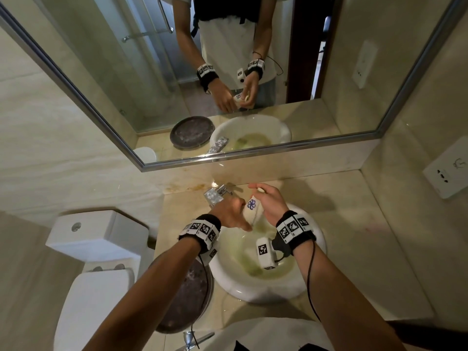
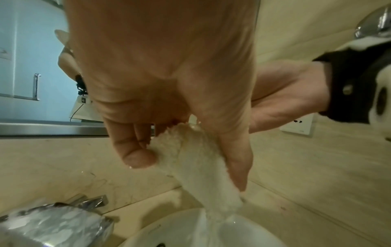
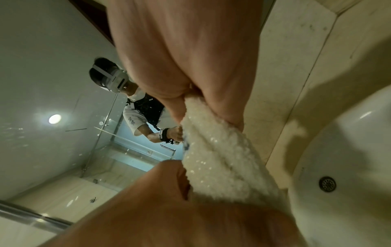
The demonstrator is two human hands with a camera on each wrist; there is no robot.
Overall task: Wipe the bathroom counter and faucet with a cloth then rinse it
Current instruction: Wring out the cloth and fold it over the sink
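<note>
While both hands hold the cloth [image 1: 251, 208] over the basin [image 1: 314, 272] at frame centre, the task reads as late: rinse or wring stage. Left hand [image 1: 231, 213] grips the cloth's lower part, fingers curled round it; right hand [image 1: 269, 200] pinches its upper end. The cloth looks wet, and water appears to run from it into the basin. The faucet [image 1: 215, 196] sits just left of the hands. Whether the table [image 1: 359, 224] is fully wiped cannot be judged; stains show near the wall. Left: finish wringing.
</note>
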